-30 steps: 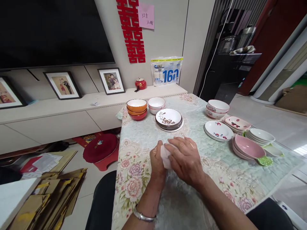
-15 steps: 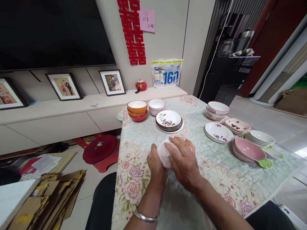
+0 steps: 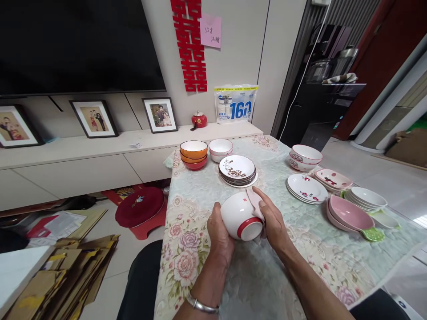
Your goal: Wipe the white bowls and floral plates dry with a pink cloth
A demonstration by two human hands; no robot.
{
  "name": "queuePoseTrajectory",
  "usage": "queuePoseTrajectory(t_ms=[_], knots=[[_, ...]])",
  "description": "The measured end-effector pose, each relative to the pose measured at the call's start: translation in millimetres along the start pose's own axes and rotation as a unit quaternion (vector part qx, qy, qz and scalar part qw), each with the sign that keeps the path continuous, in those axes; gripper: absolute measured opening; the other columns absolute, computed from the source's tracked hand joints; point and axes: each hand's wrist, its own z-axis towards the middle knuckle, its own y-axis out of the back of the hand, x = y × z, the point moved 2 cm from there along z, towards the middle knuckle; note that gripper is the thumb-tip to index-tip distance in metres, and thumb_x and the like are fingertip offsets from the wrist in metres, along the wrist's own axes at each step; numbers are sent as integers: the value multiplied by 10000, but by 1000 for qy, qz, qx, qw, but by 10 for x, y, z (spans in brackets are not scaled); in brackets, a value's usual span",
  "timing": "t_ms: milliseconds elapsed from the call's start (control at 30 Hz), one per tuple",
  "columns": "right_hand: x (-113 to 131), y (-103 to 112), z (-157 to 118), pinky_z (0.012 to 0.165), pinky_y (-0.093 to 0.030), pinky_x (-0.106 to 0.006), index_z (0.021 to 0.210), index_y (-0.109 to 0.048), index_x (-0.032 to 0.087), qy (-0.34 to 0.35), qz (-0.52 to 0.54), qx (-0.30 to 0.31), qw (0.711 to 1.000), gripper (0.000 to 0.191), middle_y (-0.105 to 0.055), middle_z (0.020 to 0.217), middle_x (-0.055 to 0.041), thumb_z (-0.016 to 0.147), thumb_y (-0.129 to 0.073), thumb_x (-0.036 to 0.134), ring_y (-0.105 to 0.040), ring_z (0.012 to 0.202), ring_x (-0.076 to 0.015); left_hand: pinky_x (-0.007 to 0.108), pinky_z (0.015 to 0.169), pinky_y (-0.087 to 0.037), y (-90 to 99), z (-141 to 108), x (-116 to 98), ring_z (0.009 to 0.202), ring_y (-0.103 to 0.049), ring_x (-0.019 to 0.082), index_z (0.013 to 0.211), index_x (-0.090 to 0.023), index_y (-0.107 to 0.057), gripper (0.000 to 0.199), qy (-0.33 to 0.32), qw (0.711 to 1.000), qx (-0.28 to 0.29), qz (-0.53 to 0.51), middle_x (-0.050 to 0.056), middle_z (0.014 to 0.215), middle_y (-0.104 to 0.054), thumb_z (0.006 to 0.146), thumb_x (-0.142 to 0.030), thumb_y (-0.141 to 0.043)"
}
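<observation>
1. You have bright, diffuse light; glare whitens the floor tiles (image 3: 396,173) at far right.
2. Soft shadow darkens your worktop (image 3: 247,275) below the red-footed bowl (image 3: 235,213).
3. Wide-angle distortion slants the television (image 3: 76,44) on your left.

White bowl (image 3: 232,213) is held tipped, red-ringed base facing near right; pale pink cloth (image 3: 254,201) is pressed against its right side.

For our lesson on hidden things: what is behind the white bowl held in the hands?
Beyond the white bowl, a stack of plates stands on the tablecloth. Whatever the bowl itself covers cannot be seen.
</observation>
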Motion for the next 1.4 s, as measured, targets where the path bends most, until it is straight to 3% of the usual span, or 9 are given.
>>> queuePoseTrajectory(t_ms=[167, 333, 533, 667, 833, 1067, 1167, 1267, 1400], knots=[[259, -145, -160, 1123, -273, -539, 1385, -489, 224, 196, -182, 29, 963, 461, -466, 1457, -107, 928, -430, 245, -390, 1355, -283, 275, 455, -388, 20, -45, -80, 455, -492, 144, 608, -166, -539, 343, -32, 998, -11, 58, -4, 527, -539, 738, -479, -589], [396, -148, -201, 1141, -158, -578, 1315, -559, 278, 321, -281, 92, 900, 469, -564, 1378, -61, 857, -519, 183, -433, 1318, -288, 267, 477, -367, 44, -66, -124, 480, -425, 124, 552, -190, -477, 425, -101, 986, 78, 111, -28, 504, -469, 717, -551, -628], [69, 107, 43, 958, -453, -391, 1192, -653, 192, 73, -15, 11, 997, 398, -666, 1201, -92, 961, -380, 367, -593, 1120, -246, 238, 443, -279, 16, -72, -60, 464, -333, 94, 532, -208, -381, 455, -121, 963, 158, 180, -49, 489, -360, 773, -536, -584], [-52, 148, 79, 598, -468, -282, 783, -694, 185, -123, 137, -12, 983, 416, -674, 722, -28, 910, -469, 512, -597, 663, -177, 251, 457, -343, -4, -97, -7, 473, -407, 115, 587, -205, -441, 412, -23, 990, 118, 71, -43, 525, -440, 704, -544, -641], [34, 218, 60, 435, -277, -236, 599, -513, 195, -128, 178, -40, 975, 451, -431, 509, 47, 839, -574, 572, -347, 467, -100, 255, 451, -320, -29, -139, -50, 467, -365, 108, 546, -212, -409, 442, -25, 986, 136, 93, -43, 498, -413, 699, -554, -644], [66, 296, 57, 492, -312, -245, 574, -483, 195, 9, 6, -24, 1000, 434, -433, 533, 34, 910, -518, 467, -401, 507, -108, 255, 454, -217, -52, -124, -112, 456, -279, 96, 492, -214, -359, 520, -114, 930, 253, 242, -35, 460, -329, 788, -604, -534], [162, 203, 9, 534, -374, -262, 654, -567, 199, 87, -77, -20, 993, 369, -529, 592, 8, 955, -439, 370, -495, 551, -132, 253, 464, -203, -22, -87, -104, 473, -267, 95, 493, -219, -319, 532, -163, 933, 217, 237, -41, 467, -296, 777, -589, -576], [334, -3, -98, 794, -464, -345, 1002, -667, 209, 190, -171, -10, 967, 256, -682, 945, -65, 948, -421, 254, -624, 889, -204, 251, 465, -236, 33, -49, -101, 490, -285, 103, 495, -216, -336, 522, -186, 949, 151, 205, -43, 476, -307, 771, -563, -612], [451, -209, -216, 1130, -212, -515, 1240, -602, 265, 314, -265, 18, 912, 363, -672, 1216, -51, 904, -492, 183, -571, 1169, -247, 257, 482, -319, 73, -38, -122, 512, -384, 126, 507, -199, -449, 462, -165, 964, 139, 153, -24, 494, -425, 725, -536, -680]])
